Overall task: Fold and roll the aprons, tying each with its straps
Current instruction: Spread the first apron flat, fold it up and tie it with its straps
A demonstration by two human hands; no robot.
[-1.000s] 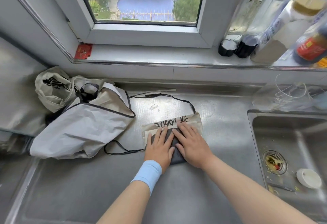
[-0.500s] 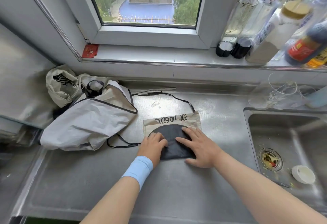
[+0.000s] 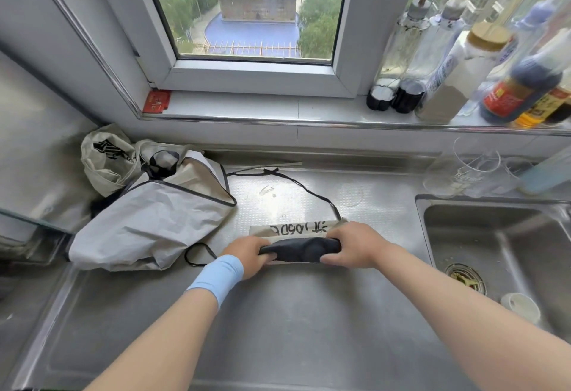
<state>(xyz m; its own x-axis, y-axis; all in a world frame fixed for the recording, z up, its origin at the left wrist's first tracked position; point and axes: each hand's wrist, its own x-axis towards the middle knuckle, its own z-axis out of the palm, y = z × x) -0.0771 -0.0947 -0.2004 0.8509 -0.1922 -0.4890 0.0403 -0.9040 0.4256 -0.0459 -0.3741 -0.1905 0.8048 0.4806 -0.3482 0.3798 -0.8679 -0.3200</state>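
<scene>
Head view: I'm looking down on a steel worktop (image 3: 278,328) under a window. Just above the middle of the frame, the apron (image 3: 299,250) is lying on the worktop as a short dark roll. A flat beige strip with black lettering is showing along its far edge.

My left hand (image 3: 247,256), wearing a light blue wristband (image 3: 216,276), is holding the roll's left end, the grip clamped around it with curled fingers. My right hand (image 3: 352,245) is doing the same at the right end, thumb underneath and fingers wrapping over the top.

A thin black strap (image 3: 271,171) is running from the apron's far right corner in a loop toward the upper left.

In the left part of the frame a grey apron (image 3: 148,220) with dark trim is lying crumpled on the worktop, near the left hand but not touching it. Behind it, in the corner, a pale bundle (image 3: 105,158) with black print is sitting against the wall.

At the right edge a sink (image 3: 494,236) is sitting in the worktop, with a small white cup (image 3: 520,307) lying by the drain. Clear glasses (image 3: 463,171) are standing behind the sink. Along the sill at upper right, bottles (image 3: 448,81) are standing in a row, and a red card (image 3: 157,100) is resting at the sill's left end.
</scene>
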